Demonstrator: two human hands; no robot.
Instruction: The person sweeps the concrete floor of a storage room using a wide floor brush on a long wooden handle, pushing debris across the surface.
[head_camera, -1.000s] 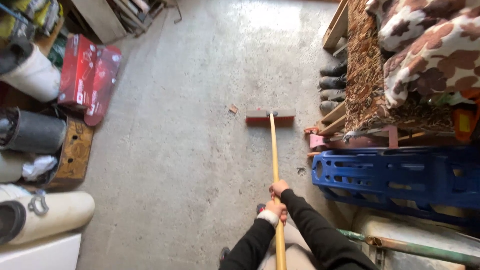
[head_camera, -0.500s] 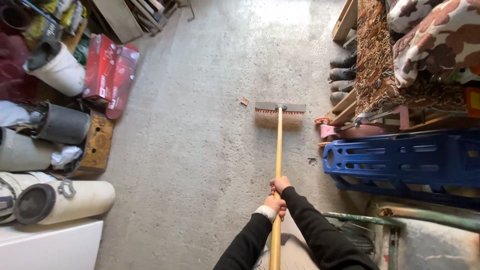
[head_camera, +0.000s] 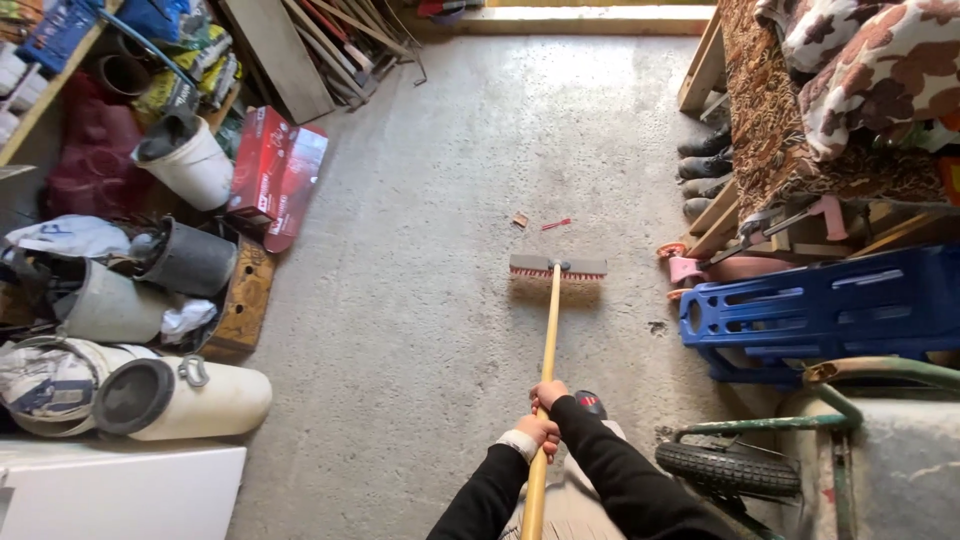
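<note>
I hold a push broom by its long wooden handle (head_camera: 547, 340). Its wide brush head (head_camera: 558, 270) rests on the concrete floor ahead of me. My right hand (head_camera: 550, 393) grips the handle higher up, and my left hand (head_camera: 537, 433) grips it just below, nearer my body. Both arms wear black sleeves. Small red and brown scraps (head_camera: 537, 222) lie on the floor just beyond the brush head.
Grey and white tubes (head_camera: 180, 395), a white bucket (head_camera: 195, 165) and a red box (head_camera: 275, 175) line the left side. On the right stand a blue plastic crate (head_camera: 830, 305), a wheelbarrow (head_camera: 800, 450), dark boots (head_camera: 705, 165) and a patterned blanket (head_camera: 870, 60).
The brush head has been drawn back toward me across the floor, leaving the small scraps ahead of it. My view has tilted up, showing more of the floor.
</note>
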